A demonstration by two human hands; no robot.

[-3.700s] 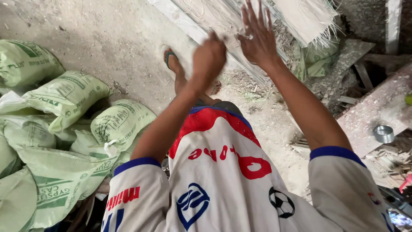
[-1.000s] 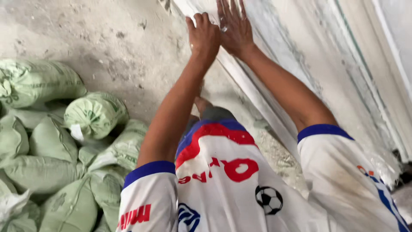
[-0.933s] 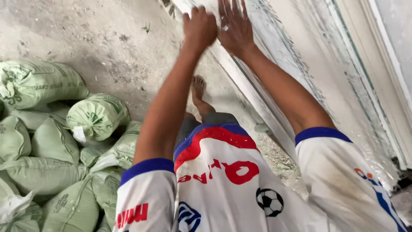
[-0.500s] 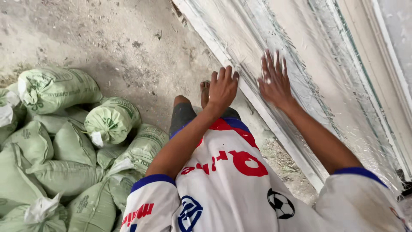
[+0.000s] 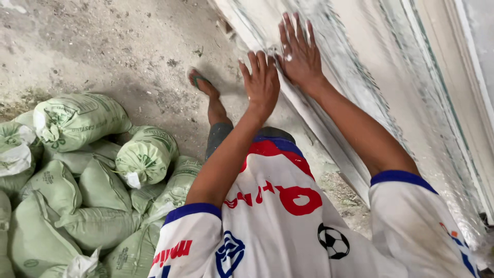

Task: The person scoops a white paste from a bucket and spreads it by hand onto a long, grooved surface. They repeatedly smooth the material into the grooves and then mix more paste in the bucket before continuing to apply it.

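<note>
Both hands, left hand [image 5: 262,82] and right hand [image 5: 299,51], press open-palmed, fingers spread, on the white panel [image 5: 370,67].

Pile of sacks on the left, that's about it for packaging

Bulging pale green woven plastic sacks [image 5: 77,119] with dark green print sit heaped on the dusty concrete floor [image 5: 118,46], tied at their necks, white liner poking out of a few. One rounder sack [image 5: 146,154] sits nearest the person's leg.
</note>
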